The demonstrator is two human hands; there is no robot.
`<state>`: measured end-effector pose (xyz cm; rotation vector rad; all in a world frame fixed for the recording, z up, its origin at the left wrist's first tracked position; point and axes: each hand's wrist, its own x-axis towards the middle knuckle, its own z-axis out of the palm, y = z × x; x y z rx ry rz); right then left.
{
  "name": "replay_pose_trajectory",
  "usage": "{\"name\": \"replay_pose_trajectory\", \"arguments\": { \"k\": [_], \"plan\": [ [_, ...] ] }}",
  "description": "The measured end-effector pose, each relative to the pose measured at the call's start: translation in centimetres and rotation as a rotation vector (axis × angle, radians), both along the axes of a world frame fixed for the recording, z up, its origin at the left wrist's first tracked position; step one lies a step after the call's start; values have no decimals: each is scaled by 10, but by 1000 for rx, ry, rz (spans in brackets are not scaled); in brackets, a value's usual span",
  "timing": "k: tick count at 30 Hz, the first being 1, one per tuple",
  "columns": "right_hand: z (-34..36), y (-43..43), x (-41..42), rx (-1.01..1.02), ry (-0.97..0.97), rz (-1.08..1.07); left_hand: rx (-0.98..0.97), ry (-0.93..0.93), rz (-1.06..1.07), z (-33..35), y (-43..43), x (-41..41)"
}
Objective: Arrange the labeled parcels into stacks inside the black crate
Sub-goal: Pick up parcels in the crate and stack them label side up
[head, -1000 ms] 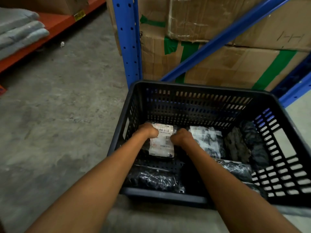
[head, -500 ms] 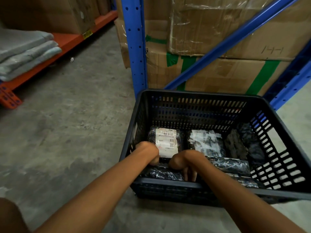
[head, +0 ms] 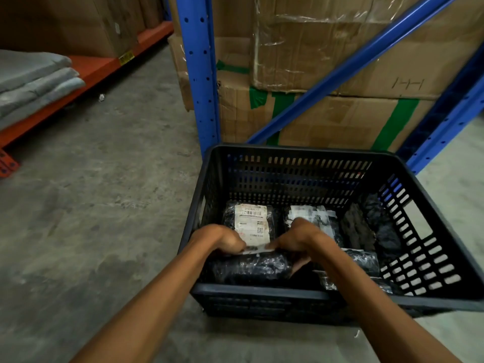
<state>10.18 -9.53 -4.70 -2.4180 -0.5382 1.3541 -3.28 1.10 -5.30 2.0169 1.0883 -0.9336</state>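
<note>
A: We record dim, even indoor light; the source lies outside the view.

B: Agreed. We see glare on the clear tape (head: 282, 35) of the cartons, and faint sheen on the black parcel wrap (head: 251, 265).

A: The crate (head: 262, 292) interior is dark, detail lost.

B: We find the blue rack post (head: 199, 74) bowed by wide-angle distortion. One label (head: 311, 214) looks smeared, unreadable; forearms soft at the bottom edge.

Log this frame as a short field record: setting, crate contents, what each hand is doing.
setting: concrete floor beside blue racking with cardboard boxes
container: black crate
contents: labeled parcel at back left, other dark wrapped parcels around it
left hand: gripping near black parcel
right hand: gripping the same parcel
</note>
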Motion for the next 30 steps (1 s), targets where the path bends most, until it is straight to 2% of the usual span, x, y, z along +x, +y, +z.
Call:
{"name": "replay_pose_trajectory", "arguments": {
  "k": [3, 6, 9, 11, 16, 20, 26, 28, 30],
  "plan": [
    [14, -2, 21, 167, -166, -81, -35, -316, 278, 4, 6, 7],
    [22, -3, 40, 328, -374, -93, 66, -596, 651, 9, 8, 20],
    [19, -4, 44, 554, -401, -186, 124, -828, 843, 12, 6, 32],
    [15, -4, 43, 651, -340, -269, 129, -929, 913, 13, 5, 35],
    [8, -3, 45, 670, -92, -375, 154, -1031, 934, 5, 5, 30],
    [1, 4, 43, 613, 93, -432, 69, -1058, 990, 1, 6, 24],
    [-6, 8, 38, 562, 102, -420, 65, -1034, 983, 3, 11, 24],
    [-3, 5, 41, 649, 88, -406, 34, -1065, 990, 7, 14, 23],
    [-1, 0, 41, 797, -35, -310, -79, -1104, 1089, 11, 19, 21]
  ]
}}
